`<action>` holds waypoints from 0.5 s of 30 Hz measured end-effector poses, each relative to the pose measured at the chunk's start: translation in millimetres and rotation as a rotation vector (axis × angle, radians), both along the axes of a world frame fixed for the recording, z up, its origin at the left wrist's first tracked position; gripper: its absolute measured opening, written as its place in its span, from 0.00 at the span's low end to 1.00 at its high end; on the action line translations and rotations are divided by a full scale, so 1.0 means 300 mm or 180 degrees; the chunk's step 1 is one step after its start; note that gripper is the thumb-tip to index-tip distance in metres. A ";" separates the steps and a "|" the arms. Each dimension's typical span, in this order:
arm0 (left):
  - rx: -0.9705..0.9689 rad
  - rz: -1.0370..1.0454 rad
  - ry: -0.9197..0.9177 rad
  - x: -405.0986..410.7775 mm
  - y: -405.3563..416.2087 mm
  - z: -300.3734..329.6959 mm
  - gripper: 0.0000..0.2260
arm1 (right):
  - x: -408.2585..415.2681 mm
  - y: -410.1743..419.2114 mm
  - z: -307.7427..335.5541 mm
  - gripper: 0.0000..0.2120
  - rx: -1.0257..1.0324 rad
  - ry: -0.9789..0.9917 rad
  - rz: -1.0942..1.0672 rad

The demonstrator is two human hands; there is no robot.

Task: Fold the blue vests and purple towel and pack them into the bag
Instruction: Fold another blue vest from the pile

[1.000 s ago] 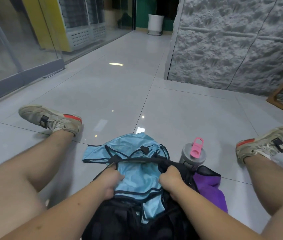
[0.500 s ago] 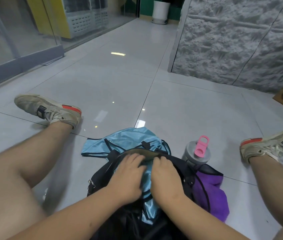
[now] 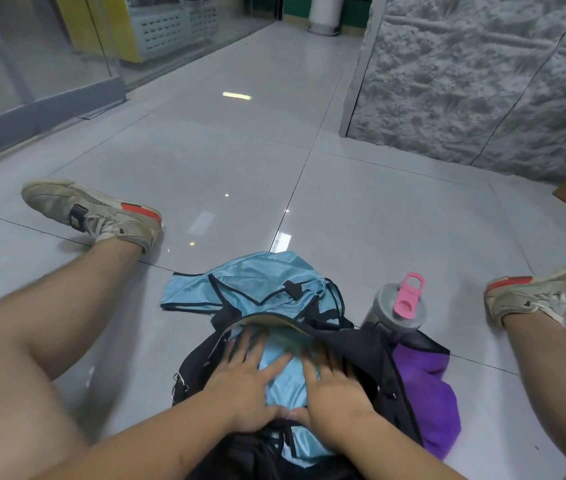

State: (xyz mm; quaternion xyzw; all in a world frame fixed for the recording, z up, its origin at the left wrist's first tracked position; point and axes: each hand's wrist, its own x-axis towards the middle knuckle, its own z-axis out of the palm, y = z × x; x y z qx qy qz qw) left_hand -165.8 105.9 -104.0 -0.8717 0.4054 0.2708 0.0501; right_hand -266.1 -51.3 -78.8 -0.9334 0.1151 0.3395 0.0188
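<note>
Left hand point(image 3: 245, 386) and right hand point(image 3: 335, 389) lie flat with fingers spread, pressing 1 blue vest point(image 3: 283, 379) into the open black bag point(image 3: 361, 344). Nothing is grasped. A second blue vest point(image 3: 257, 285) lies just beyond the bag; the purple towel point(image 3: 423, 400) lies beside it.

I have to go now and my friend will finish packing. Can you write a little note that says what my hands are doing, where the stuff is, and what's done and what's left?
Left hand and right hand: both flat, fingers spread, pressing a blue vest down into the open black bag.
Another blue vest lies on the floor behind the bag, not in yet; how well it is folded is unclear.
Purple towel is bunched on the floor to the bag's right, unfolded.
A bottle with a pink lid stands behind the towel.
Done: one vest going in.
Left: tuck it in fully, pack the other vest, fold and pack the towel.
</note>
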 end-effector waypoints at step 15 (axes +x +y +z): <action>-0.2716 0.0862 0.0423 0.106 -0.113 0.324 0.11 | 0.196 -0.049 0.335 0.09 0.1302 -0.1535 -0.0620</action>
